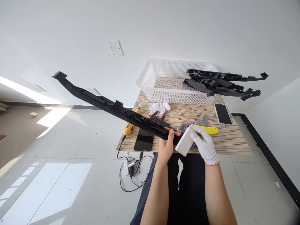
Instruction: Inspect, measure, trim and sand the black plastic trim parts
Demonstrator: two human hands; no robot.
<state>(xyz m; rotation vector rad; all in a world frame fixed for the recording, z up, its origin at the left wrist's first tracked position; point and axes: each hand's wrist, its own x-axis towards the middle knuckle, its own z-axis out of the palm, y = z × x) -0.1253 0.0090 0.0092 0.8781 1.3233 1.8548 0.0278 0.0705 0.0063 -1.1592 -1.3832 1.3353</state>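
My bare left hand (pixel 167 145) is closed around the lower right end of a long black plastic trim strip (pixel 112 107). The strip slants up to the left, with its ribbed side in view and its far end in the air beyond the table. My right hand (pixel 203 145), in a white knit glove with an orange cuff, grips a flat white rectangular block (pixel 185 144). That block is right against the strip's near end; whether they touch I cannot tell. Behind my hands lie a grey cloth or glove (pixel 202 120) and a tool with a yellow handle (pixel 212 130).
A white plastic basket (pixel 173 93) at the table's back holds several black trim parts (pixel 220 82) jutting out right. On the table (pixel 234 145) lie a yellow corded rotary tool (pixel 128 128), a dark phone (pixel 143 142), another phone (pixel 222 114) and a white glove (pixel 158 107). Cables (pixel 131 187) lie on the floor.
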